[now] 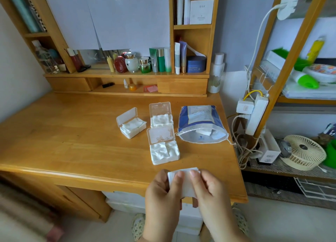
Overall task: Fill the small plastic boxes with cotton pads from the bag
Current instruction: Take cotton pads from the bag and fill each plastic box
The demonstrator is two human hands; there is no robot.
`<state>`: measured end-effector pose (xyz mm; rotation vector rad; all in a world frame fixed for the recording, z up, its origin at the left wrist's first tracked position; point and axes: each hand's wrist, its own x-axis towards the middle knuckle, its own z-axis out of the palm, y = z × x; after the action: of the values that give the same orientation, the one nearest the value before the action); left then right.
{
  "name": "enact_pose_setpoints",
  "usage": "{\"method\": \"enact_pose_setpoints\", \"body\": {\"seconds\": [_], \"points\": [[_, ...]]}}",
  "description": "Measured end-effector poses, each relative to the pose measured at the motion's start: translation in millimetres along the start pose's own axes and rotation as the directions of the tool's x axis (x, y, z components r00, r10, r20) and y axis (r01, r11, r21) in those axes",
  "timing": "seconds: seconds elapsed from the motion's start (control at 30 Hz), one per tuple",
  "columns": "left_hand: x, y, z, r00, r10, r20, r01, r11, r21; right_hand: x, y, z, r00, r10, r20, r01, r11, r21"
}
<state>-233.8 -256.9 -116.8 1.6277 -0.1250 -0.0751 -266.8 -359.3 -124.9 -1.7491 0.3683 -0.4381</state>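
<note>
Both the left hand (164,190) and right hand (209,189) pinch a small stack of white square cotton pads (184,182) between them, seemingly squaring it, next needing placement in a clear lidded plastic box (164,153) just beyond the hands.

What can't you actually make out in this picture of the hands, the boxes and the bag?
Head view only:
- How many cotton pads are in the stack: the left hand and right hand cover its sides.
- How many pads remain in the bag: its mouth shows only a few.
- How deep the three boxes are filled, e.g. the nearest box: only top layers show.
- The print on the bag: too small.
</note>
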Motion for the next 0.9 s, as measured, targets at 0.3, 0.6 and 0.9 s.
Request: {"method": "enact_pose_setpoints", "body": {"seconds": [0.3,0.6,0.9], "points": [[32.2,-3.6,-18.8,0.999,0.010,0.037,-0.011,0.999,0.042,38.5,2.0,13.7,0.945,0.118,0.306,-0.186,0.961,0.204],[136.8,-3.0,-30.8,0.977,0.212,-0.007,-0.180,0.845,0.503,137.2,-15.1,49.4,0.984,-0.044,0.175,0.133,0.831,-0.540],[135.0,-27.3,-29.3,0.957,0.286,0.058,-0.222,0.586,0.780,141.9,7.1,55.0,0.934,-0.246,0.258,0.356,0.595,-0.721]]}}
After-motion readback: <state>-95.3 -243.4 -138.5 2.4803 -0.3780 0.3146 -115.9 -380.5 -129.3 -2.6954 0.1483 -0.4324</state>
